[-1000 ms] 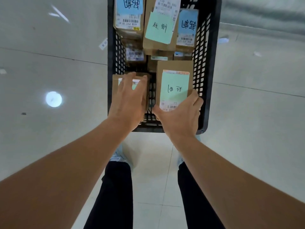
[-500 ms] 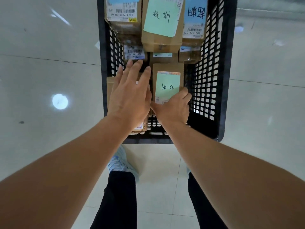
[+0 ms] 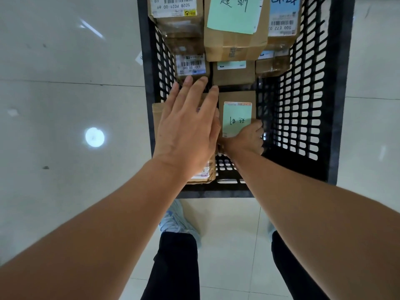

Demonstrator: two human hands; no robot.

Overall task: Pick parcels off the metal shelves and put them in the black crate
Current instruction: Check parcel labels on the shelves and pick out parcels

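A: Parcels already fill the far end of the black crate [image 3: 339,105], stacked 2 deep or so. The one in play is the green-label box [image 3: 237,118], upright, low in the near part of the crate.

B: Who's got it?

A: Right hand [image 3: 245,140], fingers curled round its near bottom edge & right side, reaching down inside. Left hand [image 3: 187,128] is flat, fingers straight & spread, resting on the tan box [image 3: 203,172] that sits at the crate's near-left corner, partly over the rim.

B: How'll they handle?

A: Cardboard, so stiff w/ square edges, prob. light given the 1-handed hold. Faces look matte, not slippery; the taped patches may be slicker. Can't tell what's inside, so treat as maybe fragile, no dropping.

B: Best grip?

A: Across 2 opposite side faces, or under a bottom edge w/ thumb on the front. Avoid pulling at the green note [image 3: 237,119]; paper stuck on, could peel.

B: Risks?

A: Tan box on the rim looks least settled; could tip out if the flat hand lifts before it's pushed in. Crate walls are open mesh, so corners may snag going down.

B: Room left?

A: Yes, bare floor near-right of the green-label box.
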